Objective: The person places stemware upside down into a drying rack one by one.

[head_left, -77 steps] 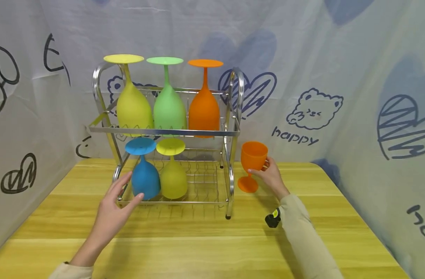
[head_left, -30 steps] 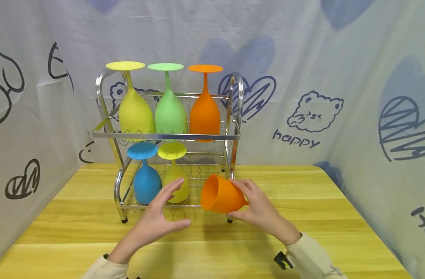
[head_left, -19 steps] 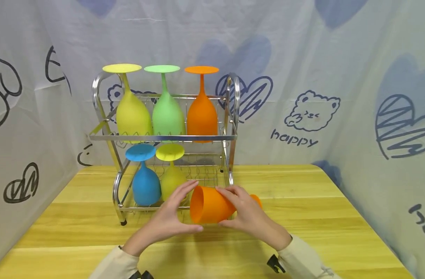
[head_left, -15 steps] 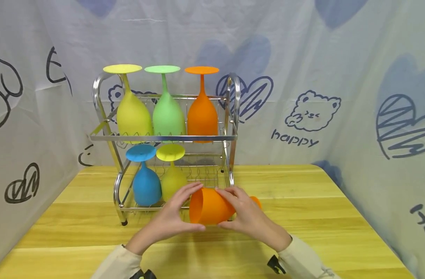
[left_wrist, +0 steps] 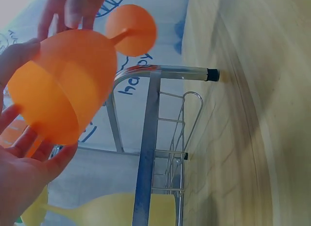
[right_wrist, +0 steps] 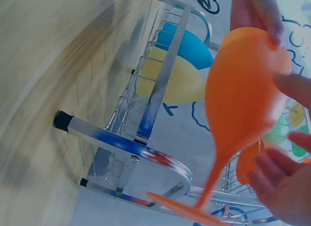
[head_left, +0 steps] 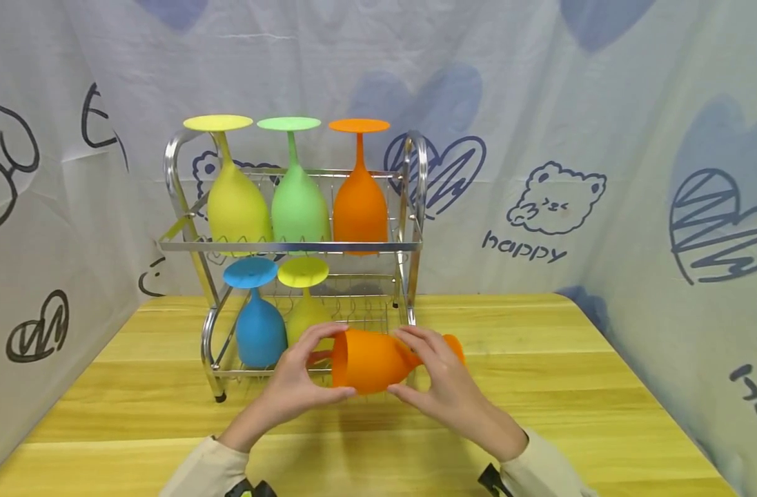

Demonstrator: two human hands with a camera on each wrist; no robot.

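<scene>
An orange wine glass (head_left: 372, 362) is held on its side above the front of the rack, its rim toward the left and its foot toward the right. At the rim, my left hand (head_left: 294, 379) grips the bowl between thumb and fingers. Around the stem end of the bowl lies my right hand (head_left: 449, 386), thumb below and fingers above; in the right wrist view its fingers (right_wrist: 274, 175) look loose. Part of the stem is hidden behind that hand in the head view. Just behind, a yellow wine glass (head_left: 306, 314) and a blue one (head_left: 260, 331) stand upside down.
A two-tier metal rack (head_left: 291, 246) stands on the wooden table (head_left: 527, 359). Its upper tier bears upside-down yellow (head_left: 238, 200), green (head_left: 299, 200) and orange (head_left: 359, 200) wine glasses. A patterned cloth (head_left: 539, 103) hangs behind.
My right hand has carried the orange wine glass from the table right of the rack to its front, tipping it sideways. My left hand moved right from beside the blue glass and took its rim.
</scene>
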